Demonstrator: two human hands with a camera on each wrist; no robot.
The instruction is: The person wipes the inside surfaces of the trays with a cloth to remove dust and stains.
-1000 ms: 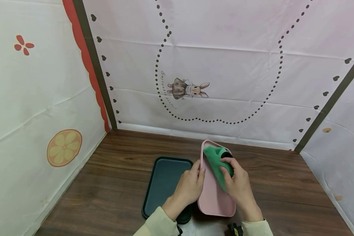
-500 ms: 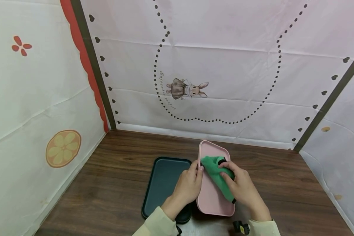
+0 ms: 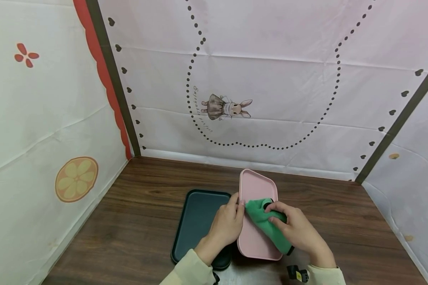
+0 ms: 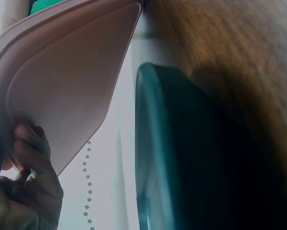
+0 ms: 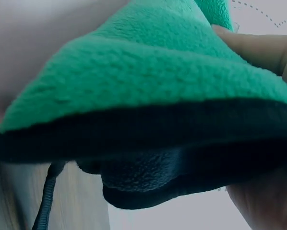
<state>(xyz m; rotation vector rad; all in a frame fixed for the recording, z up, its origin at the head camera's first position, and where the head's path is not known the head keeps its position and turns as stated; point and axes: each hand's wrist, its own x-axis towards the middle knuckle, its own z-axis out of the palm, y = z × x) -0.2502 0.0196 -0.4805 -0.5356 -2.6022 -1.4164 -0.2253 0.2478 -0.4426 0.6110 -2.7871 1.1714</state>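
My left hand [image 3: 225,225] grips the left rim of a pink rectangular tray [image 3: 257,183], thumb on the inner side and fingers behind it. The left wrist view shows the tray's underside [image 4: 66,72] raised at a slant, with those fingers against it. A bunched green towel [image 3: 267,222] with black edging lies over the middle of the tray's inner face. My right hand [image 3: 301,231] pinches this towel, and the towel's lower end hangs over the tray's right rim. In the right wrist view the fuzzy towel [image 5: 148,76] fills most of the picture, the thumb beside it.
A dark teal tray [image 3: 199,217] lies on the brown wooden table [image 3: 139,221] to the left, partly under my left forearm. Printed white cloth walls [image 3: 289,87] enclose the table at the back and both sides.
My right hand has drawn the green towel down and to the right across the pink tray, from its top end to its middle. My left hand and the tray have barely moved.
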